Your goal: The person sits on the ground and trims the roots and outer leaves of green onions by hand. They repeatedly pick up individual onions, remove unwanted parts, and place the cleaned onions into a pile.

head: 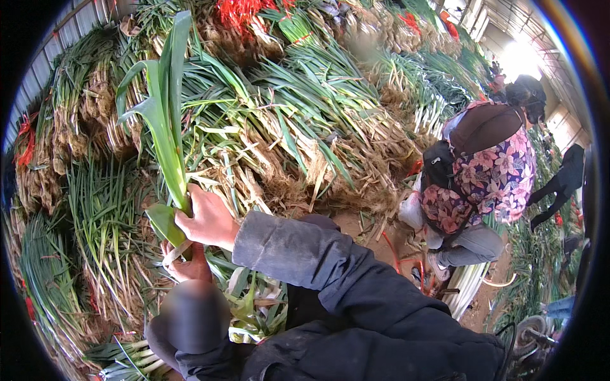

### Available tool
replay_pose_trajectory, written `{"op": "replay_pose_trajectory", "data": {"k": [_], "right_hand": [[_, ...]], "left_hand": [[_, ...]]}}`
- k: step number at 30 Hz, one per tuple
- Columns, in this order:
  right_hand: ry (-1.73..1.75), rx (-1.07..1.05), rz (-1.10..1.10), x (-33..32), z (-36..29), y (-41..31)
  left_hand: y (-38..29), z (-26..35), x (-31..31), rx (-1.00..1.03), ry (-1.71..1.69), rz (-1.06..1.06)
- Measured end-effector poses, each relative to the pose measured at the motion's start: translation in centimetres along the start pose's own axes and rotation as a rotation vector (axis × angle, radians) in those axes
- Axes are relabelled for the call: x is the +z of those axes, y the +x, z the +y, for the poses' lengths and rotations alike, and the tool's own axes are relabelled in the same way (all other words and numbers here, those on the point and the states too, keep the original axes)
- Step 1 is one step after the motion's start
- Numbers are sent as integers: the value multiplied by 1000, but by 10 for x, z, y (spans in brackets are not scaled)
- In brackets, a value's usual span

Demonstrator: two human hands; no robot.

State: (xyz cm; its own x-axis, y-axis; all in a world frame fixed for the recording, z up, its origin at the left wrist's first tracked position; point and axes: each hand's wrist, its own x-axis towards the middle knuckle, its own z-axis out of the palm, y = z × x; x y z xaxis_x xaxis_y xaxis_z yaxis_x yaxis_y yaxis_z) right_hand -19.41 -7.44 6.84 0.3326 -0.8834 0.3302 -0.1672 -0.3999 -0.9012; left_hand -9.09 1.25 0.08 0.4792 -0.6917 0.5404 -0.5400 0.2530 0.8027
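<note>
One large green onion (174,157) stands nearly upright before me, its broad green leaves spread at the top. My right hand (205,219) grips its stalk just below where the leaves fan out. Lower down, my left hand (193,266) is closed around the same stalk, partly hidden behind the right hand. A green leaf (164,226) is folded down beside my right thumb, and a pale strip (176,252) of leaf hangs across the left fingers. The stalk's lower end is hidden by my hands.
Heaped unpeeled green onions (286,138) with dry roots surround me. Stripped leaves (255,305) lie below my arms, near a bundle of pale-stemmed onions (145,359). Red twine (243,12) tops the pile. Another person (481,162) sits at right, near white stalks (467,288) and a wheel (531,328).
</note>
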Motion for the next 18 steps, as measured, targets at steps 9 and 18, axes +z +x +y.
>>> {"op": "replay_pose_trajectory", "data": {"k": [9,18], "right_hand": [[-55,-35,-5,-3,6,2],[-129,-31,-19,4,21,6]], "left_hand": [[5,26,10,-168,-403,-35],[-12,14,6,127,56,-25]]}}
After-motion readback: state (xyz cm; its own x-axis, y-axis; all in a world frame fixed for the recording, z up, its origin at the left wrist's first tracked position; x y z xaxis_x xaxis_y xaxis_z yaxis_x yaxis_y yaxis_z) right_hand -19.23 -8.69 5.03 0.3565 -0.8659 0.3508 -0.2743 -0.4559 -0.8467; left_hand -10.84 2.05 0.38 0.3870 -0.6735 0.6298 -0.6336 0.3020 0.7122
